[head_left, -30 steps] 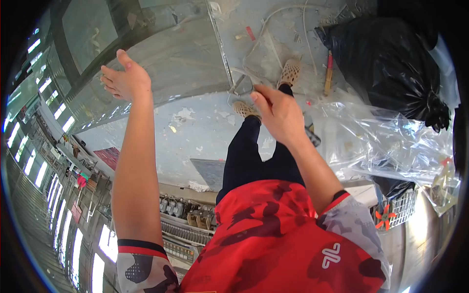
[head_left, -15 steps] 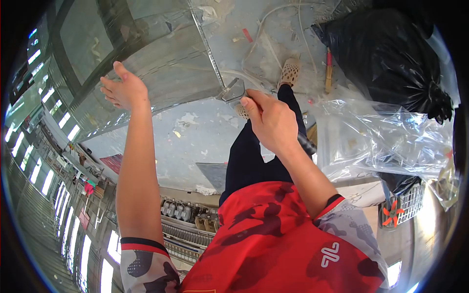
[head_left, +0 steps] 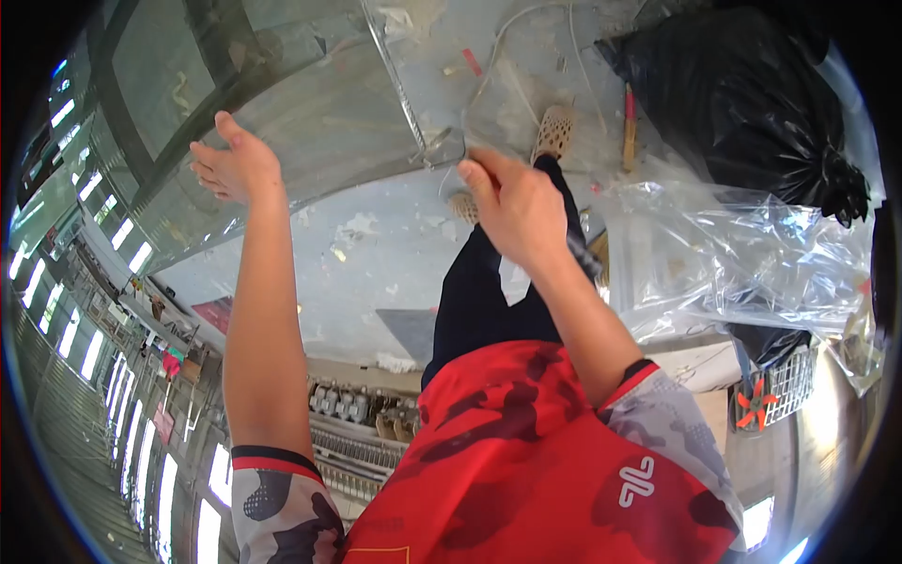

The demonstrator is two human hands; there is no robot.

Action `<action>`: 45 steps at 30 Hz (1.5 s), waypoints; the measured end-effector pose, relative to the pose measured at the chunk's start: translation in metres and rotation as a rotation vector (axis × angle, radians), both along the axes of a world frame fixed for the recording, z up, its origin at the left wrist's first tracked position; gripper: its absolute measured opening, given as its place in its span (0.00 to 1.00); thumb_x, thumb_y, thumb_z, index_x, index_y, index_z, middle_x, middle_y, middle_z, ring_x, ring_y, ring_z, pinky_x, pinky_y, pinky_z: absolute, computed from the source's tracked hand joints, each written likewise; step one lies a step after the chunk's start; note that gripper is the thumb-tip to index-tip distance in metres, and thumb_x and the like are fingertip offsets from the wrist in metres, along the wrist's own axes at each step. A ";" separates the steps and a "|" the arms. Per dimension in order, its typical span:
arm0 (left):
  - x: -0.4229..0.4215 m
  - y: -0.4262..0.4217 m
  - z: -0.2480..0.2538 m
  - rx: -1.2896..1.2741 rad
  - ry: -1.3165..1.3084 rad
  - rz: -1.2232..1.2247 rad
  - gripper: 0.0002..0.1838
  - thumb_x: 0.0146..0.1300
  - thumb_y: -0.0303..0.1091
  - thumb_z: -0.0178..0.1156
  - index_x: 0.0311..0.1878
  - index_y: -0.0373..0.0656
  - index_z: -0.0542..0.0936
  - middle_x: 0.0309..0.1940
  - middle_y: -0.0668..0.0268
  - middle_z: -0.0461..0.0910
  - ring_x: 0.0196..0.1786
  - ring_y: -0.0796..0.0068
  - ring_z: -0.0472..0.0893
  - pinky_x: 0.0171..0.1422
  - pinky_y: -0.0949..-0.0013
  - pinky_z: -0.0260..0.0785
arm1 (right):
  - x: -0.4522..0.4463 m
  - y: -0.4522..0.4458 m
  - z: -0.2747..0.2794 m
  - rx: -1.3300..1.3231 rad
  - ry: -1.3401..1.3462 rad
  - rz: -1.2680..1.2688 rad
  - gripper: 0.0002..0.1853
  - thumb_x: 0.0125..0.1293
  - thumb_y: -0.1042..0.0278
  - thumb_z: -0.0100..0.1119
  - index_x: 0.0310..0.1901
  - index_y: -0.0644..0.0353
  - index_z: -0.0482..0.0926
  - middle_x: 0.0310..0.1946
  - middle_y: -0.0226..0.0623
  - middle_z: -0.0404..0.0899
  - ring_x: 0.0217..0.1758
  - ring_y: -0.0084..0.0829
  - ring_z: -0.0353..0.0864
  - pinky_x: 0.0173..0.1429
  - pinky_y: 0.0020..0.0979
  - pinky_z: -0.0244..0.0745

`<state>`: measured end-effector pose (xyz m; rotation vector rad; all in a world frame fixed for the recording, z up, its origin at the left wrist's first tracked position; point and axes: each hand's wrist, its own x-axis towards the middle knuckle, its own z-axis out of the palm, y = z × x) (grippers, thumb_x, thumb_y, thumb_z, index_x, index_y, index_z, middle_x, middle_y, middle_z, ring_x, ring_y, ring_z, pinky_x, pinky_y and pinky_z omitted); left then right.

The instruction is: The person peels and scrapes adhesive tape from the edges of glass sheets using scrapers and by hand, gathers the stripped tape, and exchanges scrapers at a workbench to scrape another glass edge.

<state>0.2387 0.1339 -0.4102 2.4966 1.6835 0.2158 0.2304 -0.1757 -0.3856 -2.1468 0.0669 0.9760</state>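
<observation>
My left hand [head_left: 240, 164] is open, its fingers spread over a large, shiny, see-through sheet [head_left: 310, 132]. Whether the palm touches the sheet I cannot tell. My right hand [head_left: 521, 207] is closed around a hand tool with a dark handle [head_left: 584, 258], which pokes out below the fist. Beyond the thumb, the tool's blurred metal head [head_left: 443, 148] is close to the corner of the sheet. A thin metal strip [head_left: 395, 77] runs along the sheet's right edge and ends near that head.
A black plastic bag [head_left: 742, 103] lies at upper right, with crumpled clear plastic [head_left: 733, 258] below it. A red-and-wood handle [head_left: 629, 132] is on the floor beside the bag. An orange fan [head_left: 754, 404] and a wire basket [head_left: 791, 385] are at lower right.
My right hand and the tool have shifted slightly up and left, and the tool's head is more blurred. My left hand stays nearly in place.
</observation>
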 end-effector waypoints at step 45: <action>0.005 0.001 -0.005 0.054 -0.017 -0.003 0.41 0.74 0.63 0.44 0.80 0.43 0.57 0.81 0.50 0.49 0.83 0.47 0.47 0.83 0.44 0.39 | 0.001 -0.062 0.032 0.028 -0.545 -0.215 0.18 0.61 0.60 0.73 0.51 0.56 0.85 0.29 0.31 0.80 0.29 0.33 0.81 0.32 0.32 0.74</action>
